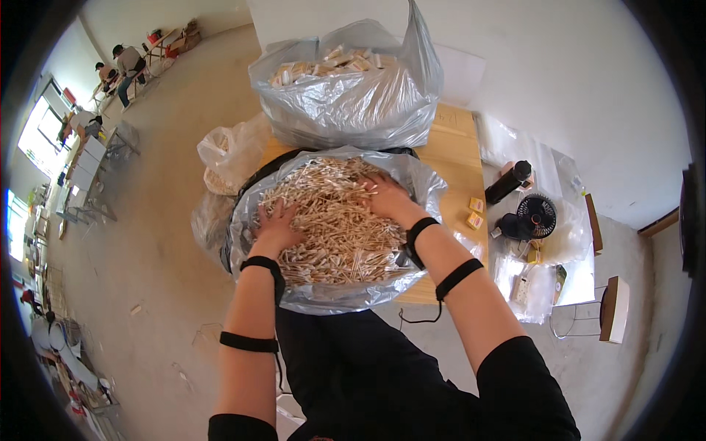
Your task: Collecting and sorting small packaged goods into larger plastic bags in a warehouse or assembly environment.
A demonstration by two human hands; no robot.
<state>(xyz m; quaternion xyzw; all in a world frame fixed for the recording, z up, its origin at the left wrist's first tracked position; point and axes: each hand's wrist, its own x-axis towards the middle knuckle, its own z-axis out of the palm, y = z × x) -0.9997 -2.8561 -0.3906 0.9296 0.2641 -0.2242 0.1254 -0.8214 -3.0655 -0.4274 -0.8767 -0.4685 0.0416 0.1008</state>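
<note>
A large heap of cotton swabs (pixel 338 228) fills a wide tub lined with a grey plastic bag (pixel 323 298) in front of me. My left hand (pixel 277 226) rests on the left side of the heap, fingers spread among the sticks. Across from it, my right hand (pixel 386 197) lies on the upper right part, its fingers stretched out and partly sunk between the swabs. Neither hand is closed around anything I can see. Black straps circle both wrists and forearms.
Behind the tub, a grey bag (pixel 346 110) of small boxes stands on the wooden table (pixel 456 140). Two small yellow boxes (pixel 475 220) lie to the right, near a black bottle (pixel 509 182) and a small fan (pixel 536 216). A stool (pixel 614 309) stands right; people sit far left.
</note>
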